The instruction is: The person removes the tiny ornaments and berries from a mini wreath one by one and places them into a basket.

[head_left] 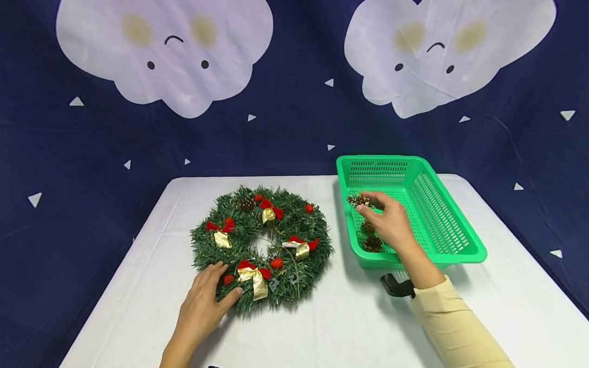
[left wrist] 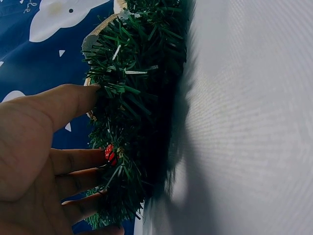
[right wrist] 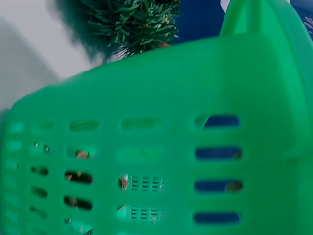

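A round green wreath (head_left: 293, 208) with red and gold bows lies on the table. My left hand (head_left: 200, 302) rests against its near left edge, thumb and fingers spread. From the left wrist view, the fairly straight fingers (left wrist: 78, 159) touch the wreath's needles near a red berry (left wrist: 110, 154). Over the left side of a green basket (head_left: 461, 222), my right hand (head_left: 390, 220) pinches a pine cone (head_left: 357, 200) between thumb and fingers. Below it in the basket are more pine cones (head_left: 372, 243). The right wrist view shows the basket's slotted wall (right wrist: 166, 88); the hand is hidden there.
A white cloth covers the table (head_left: 139, 308). Behind it hangs a dark blue curtain (head_left: 296, 135) with cloud faces. The basket stands at the right, a short gap from the wreath. One pine cone (head_left: 246, 204) sits on the wreath's upper left.
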`<state>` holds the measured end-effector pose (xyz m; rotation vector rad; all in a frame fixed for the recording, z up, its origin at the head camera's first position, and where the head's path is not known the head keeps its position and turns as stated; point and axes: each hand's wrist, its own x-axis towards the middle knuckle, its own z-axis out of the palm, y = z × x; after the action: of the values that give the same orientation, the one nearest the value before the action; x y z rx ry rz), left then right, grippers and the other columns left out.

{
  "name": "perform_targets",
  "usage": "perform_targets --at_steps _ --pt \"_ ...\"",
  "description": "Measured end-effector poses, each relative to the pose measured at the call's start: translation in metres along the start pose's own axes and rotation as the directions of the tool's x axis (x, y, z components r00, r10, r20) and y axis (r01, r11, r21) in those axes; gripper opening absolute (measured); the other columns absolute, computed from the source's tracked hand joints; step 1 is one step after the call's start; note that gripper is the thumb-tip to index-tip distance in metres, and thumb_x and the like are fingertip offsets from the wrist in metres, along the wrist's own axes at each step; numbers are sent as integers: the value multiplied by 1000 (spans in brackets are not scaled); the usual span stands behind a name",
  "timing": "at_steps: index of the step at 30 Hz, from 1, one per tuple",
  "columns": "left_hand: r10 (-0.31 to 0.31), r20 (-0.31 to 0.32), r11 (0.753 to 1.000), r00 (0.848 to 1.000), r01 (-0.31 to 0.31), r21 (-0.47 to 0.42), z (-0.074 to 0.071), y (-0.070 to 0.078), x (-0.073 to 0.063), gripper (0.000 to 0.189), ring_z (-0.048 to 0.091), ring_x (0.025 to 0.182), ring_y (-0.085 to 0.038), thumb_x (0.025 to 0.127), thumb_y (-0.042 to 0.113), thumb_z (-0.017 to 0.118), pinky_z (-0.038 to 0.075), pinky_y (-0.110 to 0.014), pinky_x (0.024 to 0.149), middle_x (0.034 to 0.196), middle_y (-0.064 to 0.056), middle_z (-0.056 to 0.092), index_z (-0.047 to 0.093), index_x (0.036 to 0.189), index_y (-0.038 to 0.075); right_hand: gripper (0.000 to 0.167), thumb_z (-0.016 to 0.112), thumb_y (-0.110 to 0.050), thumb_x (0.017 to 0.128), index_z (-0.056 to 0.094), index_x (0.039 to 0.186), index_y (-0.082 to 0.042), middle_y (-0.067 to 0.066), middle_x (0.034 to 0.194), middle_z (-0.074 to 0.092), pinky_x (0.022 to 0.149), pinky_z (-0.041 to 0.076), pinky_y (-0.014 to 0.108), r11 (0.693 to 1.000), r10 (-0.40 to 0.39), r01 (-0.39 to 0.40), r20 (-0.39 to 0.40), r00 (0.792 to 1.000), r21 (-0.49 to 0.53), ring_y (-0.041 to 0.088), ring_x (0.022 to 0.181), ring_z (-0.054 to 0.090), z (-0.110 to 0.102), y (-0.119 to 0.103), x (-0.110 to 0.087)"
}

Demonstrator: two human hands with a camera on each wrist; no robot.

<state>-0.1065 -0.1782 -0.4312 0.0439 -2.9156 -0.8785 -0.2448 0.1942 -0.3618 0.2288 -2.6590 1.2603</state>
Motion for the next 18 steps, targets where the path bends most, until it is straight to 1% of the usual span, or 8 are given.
perform_targets --at_steps 10,18 --pt "2 2 1000 1000 -2 7 -1 1 0 70 28 140 -35 86 46 64 30 -61 109 151 -13 36 43 141 8 47 62 -36 91 56 131 -13 17 132 57 95 44 54 998 20 -21 -16 1000 -65 39 120 52 -7 16 -1" --pt "-7 4 1000 1000 7 4 0 1 1 70 28 140 -36 86 45 65 30 -61 108 150 -13 36 43 141 8 49 61 -39 90 56 131 -12 18 130 58 94 44 54 996 33 -35 -23 999 -85 39 118 54 -10 25 1"
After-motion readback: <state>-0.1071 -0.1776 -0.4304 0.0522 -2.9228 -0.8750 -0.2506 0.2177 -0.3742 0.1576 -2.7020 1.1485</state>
